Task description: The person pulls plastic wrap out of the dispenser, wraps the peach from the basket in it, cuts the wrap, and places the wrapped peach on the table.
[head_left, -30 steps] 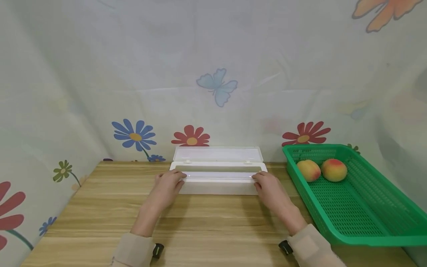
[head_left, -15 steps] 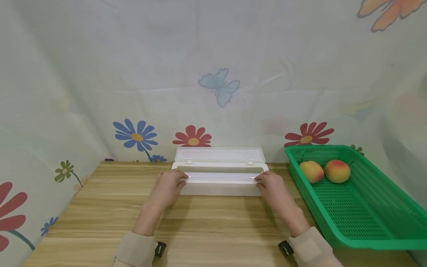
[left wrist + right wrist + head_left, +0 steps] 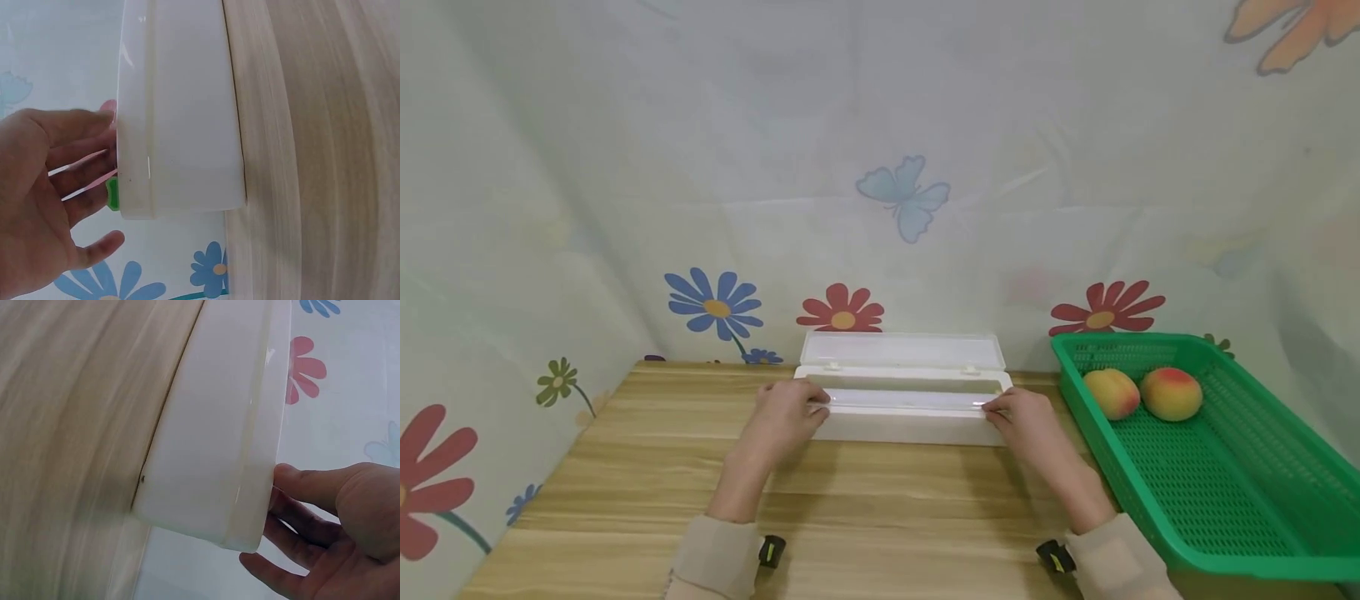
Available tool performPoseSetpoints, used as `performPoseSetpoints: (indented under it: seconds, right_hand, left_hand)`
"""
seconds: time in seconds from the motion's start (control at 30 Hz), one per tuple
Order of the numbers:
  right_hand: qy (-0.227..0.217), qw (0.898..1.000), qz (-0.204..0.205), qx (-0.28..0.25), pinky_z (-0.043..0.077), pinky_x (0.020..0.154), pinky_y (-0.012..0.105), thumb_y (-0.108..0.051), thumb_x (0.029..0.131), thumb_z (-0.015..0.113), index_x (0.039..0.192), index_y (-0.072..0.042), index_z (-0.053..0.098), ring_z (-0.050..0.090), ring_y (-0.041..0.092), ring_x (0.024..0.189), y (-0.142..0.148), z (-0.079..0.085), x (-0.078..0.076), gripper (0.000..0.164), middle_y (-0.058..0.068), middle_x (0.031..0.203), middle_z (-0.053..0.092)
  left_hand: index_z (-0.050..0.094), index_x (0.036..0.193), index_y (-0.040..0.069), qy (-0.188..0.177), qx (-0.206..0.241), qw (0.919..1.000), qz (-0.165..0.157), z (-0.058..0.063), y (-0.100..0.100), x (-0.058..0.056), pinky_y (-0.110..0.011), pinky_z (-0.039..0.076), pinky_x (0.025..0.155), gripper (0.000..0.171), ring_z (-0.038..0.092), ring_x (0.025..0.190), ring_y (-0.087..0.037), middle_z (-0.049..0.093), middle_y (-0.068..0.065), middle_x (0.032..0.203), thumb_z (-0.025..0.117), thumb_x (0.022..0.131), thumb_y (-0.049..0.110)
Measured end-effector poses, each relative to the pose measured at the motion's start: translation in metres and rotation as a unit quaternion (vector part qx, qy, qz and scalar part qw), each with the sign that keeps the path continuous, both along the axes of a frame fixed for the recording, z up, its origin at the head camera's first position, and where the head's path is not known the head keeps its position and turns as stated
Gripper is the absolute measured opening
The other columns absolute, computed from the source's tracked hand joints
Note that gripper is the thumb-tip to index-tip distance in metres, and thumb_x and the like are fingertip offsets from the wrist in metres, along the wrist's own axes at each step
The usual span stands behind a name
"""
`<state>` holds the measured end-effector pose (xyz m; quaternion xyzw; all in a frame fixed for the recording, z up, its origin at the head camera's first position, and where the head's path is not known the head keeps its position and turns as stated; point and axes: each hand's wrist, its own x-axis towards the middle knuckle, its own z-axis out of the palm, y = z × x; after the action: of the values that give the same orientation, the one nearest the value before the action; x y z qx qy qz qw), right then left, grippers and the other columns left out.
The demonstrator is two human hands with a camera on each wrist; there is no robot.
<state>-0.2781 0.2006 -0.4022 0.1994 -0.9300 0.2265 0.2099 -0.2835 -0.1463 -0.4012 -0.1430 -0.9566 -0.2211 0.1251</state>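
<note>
A long white box [image 3: 910, 429], which looks like a cling film dispenser, stands on the wooden table with its hinged lid [image 3: 902, 350] raised at the back. Across its opening lies a shiny, clear-looking strip of cling film [image 3: 906, 399]. At the box's left end my left hand [image 3: 784, 417] pinches the film's edge between thumb and fingers. My right hand [image 3: 1028, 425] does the same at the right end. In both wrist views the fingertips are partly hidden behind the box's top edge. A small green piece [image 3: 113, 194] shows by the left fingers.
To the right stands a green perforated basket [image 3: 1138, 492] with two peaches, one left [image 3: 1111, 394] and one right [image 3: 1172, 393], at its far end. A flower-printed cloth [image 3: 902, 275] hangs right behind the table [image 3: 895, 508].
Box, basket and hands all sit slightly farther right in the head view, as the view has shifted. Both hands keep their places at the box's ends, fingertips slightly nearer together.
</note>
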Motion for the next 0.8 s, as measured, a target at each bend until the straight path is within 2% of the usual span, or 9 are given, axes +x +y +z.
performPoseSetpoints:
  seconds: [0.23, 0.33, 0.43, 0.5, 0.6, 0.8]
  right_hand:
    - [0.009, 1.000, -0.006, 0.003, 0.052, 0.071, 0.042, 0.000, 0.081, 0.074, 0.086, -0.003, 0.074, 0.065, 0.027, 0.076, -0.0004, -0.0020, -0.0002, 0.006, 0.007, 0.082, 0.070]
    - [0.005, 1.000, -0.024, 0.007, 0.052, 0.069, 0.041, -0.001, 0.083, 0.073, 0.087, -0.004, 0.072, 0.063, 0.025, 0.075, -0.0023, -0.0030, -0.0011, 0.005, 0.007, 0.083, 0.069]
    - [0.020, 0.999, -0.032, -0.001, 0.052, 0.068, 0.041, 0.000, 0.083, 0.072, 0.087, -0.003, 0.070, 0.060, 0.025, 0.075, -0.0025, -0.0049, -0.0023, 0.005, 0.008, 0.086, 0.064]
    - [0.035, 0.999, -0.030, -0.015, 0.052, 0.069, 0.041, 0.001, 0.083, 0.072, 0.087, -0.002, 0.069, 0.058, 0.026, 0.076, -0.0026, -0.0055, -0.0028, 0.006, 0.010, 0.089, 0.059]
    - [0.056, 0.998, -0.027, -0.028, 0.052, 0.069, 0.040, 0.003, 0.083, 0.071, 0.086, -0.001, 0.068, 0.057, 0.026, 0.077, -0.0031, -0.0059, -0.0038, 0.006, 0.010, 0.088, 0.056]
    - [0.078, 0.996, -0.027, -0.037, 0.051, 0.066, 0.039, 0.003, 0.084, 0.070, 0.085, 0.000, 0.065, 0.059, 0.026, 0.073, -0.0039, -0.0051, -0.0062, 0.006, 0.010, 0.082, 0.060]
  left_hand:
    - [0.076, 0.092, 0.015, 0.035, -0.007, 0.9994, -0.003, -0.0026, 0.0007, -0.0042, -0.057, 0.035, 0.093, 0.006, 0.065, 0.087, -0.017, 0.070, 0.006, 0.088, 0.071, 0.088, 0.015]
    - [0.075, 0.090, 0.013, 0.053, -0.002, 0.9986, -0.003, -0.0042, 0.0014, -0.0064, -0.048, 0.044, 0.088, 0.005, 0.064, 0.080, -0.017, 0.070, 0.004, 0.085, 0.072, 0.087, 0.011]
    - [0.073, 0.087, 0.012, 0.072, 0.008, 0.9974, -0.002, -0.0059, 0.0028, -0.0081, -0.036, 0.050, 0.076, 0.004, 0.062, 0.075, -0.016, 0.068, 0.002, 0.082, 0.071, 0.087, 0.009]
    - [0.072, 0.086, 0.011, 0.080, 0.013, 0.9967, -0.003, -0.0058, 0.0040, -0.0082, -0.034, 0.052, 0.071, 0.005, 0.061, 0.073, -0.016, 0.067, 0.001, 0.082, 0.070, 0.087, 0.007]
    - [0.071, 0.086, 0.010, 0.091, 0.013, 0.9958, -0.001, -0.0049, 0.0052, -0.0085, -0.035, 0.051, 0.071, 0.005, 0.062, 0.074, -0.018, 0.066, -0.001, 0.082, 0.069, 0.088, 0.006]
    - [0.069, 0.084, 0.007, 0.106, 0.028, 0.9939, 0.009, -0.0013, 0.0063, -0.0064, -0.035, 0.052, 0.070, 0.004, 0.062, 0.073, -0.020, 0.066, -0.003, 0.080, 0.069, 0.088, 0.007]
